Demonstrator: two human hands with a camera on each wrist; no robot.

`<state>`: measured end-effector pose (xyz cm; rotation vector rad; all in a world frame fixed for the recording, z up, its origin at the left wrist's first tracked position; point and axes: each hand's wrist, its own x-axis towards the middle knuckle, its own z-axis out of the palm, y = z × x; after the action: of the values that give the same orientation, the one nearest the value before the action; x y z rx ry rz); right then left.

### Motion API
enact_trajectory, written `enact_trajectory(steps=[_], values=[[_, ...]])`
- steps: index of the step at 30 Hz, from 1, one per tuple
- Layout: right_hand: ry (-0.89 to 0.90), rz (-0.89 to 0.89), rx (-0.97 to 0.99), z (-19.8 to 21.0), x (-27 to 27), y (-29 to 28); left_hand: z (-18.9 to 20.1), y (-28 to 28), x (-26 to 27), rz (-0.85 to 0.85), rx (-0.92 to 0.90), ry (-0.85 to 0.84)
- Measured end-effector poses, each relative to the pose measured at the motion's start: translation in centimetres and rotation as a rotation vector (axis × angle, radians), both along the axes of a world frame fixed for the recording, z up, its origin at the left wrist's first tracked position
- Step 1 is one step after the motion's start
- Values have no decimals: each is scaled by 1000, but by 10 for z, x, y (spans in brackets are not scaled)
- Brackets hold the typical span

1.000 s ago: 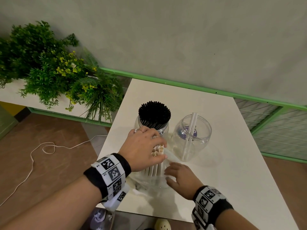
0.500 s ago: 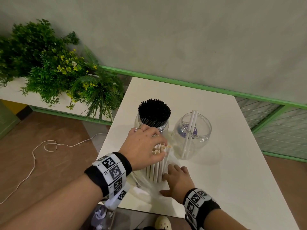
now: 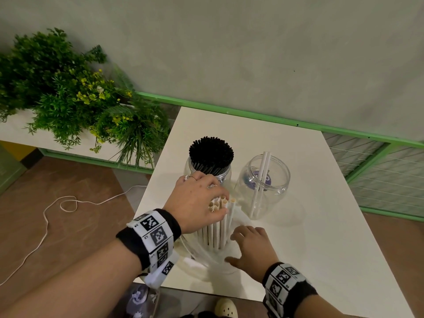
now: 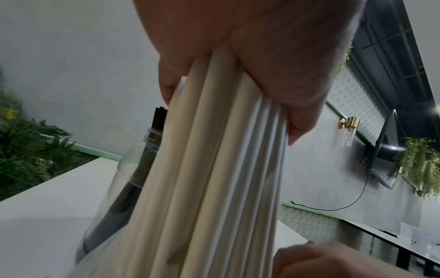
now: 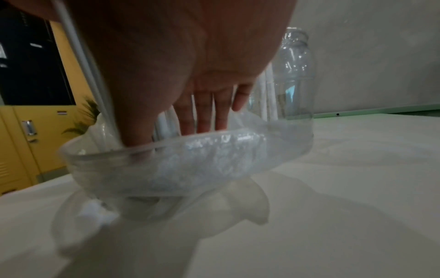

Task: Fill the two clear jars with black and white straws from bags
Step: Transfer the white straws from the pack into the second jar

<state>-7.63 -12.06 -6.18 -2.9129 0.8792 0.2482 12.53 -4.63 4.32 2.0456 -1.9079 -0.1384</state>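
Since the earlier head frame, the right hand [image 3: 251, 245] is sliding lower along the clear bag [image 3: 206, 255] at centre bottom, fingers spread, while the left hand [image 3: 197, 200] is clutching the white straws [image 3: 218, 228] upright below the black-straw jar [image 3: 210, 164] and second jar [image 3: 263, 184]. Left wrist view: fingers [image 4: 302, 116] are wrapping the straw bundle mid-frame. Right wrist view: straight fingers [image 5: 204, 112] are pressing the crumpled bag at centre.

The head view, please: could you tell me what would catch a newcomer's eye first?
First, the left hand gripping an upright bundle of white straws near the front of the white table, with the right hand on the clear bag at their base. Behind stands a jar packed with black straws, and beside it a clear jar holding two white ones.
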Motion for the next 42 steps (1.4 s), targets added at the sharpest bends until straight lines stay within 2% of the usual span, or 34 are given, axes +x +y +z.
enact_trajectory(steps=[2,5,8,11,15,18,20,22,27,33,36,42], values=[[-36,99,-47,-1,0,3,0,-1,-1,-1,0,-6],[28,209,-73,-10,-1,3,1,-2,-3,-8,9,-10],[138,44,34,-12,-5,-3,-1,-2,-2,-8,-8,-11],[202,22,54,-7,-3,-3,-1,-3,-2,-10,-2,-11],[59,2,93,-3,3,-7,0,-3,-1,0,11,-18],[-88,45,-50,-5,0,-11,-1,-3,-1,3,7,-20],[-91,52,-95,-9,-1,-12,-1,-4,-1,-2,25,-22],[-106,25,-59,-14,-1,-13,0,-4,-2,-4,38,-19],[-429,-150,147,-12,15,-12,0,-5,0,4,55,-10],[-307,-168,108,-23,15,-23,3,-6,0,5,78,4],[-348,-153,265,-12,18,-27,3,-5,0,-1,74,6],[-784,-158,838,44,41,-19,-4,-5,11,-50,-15,71]])
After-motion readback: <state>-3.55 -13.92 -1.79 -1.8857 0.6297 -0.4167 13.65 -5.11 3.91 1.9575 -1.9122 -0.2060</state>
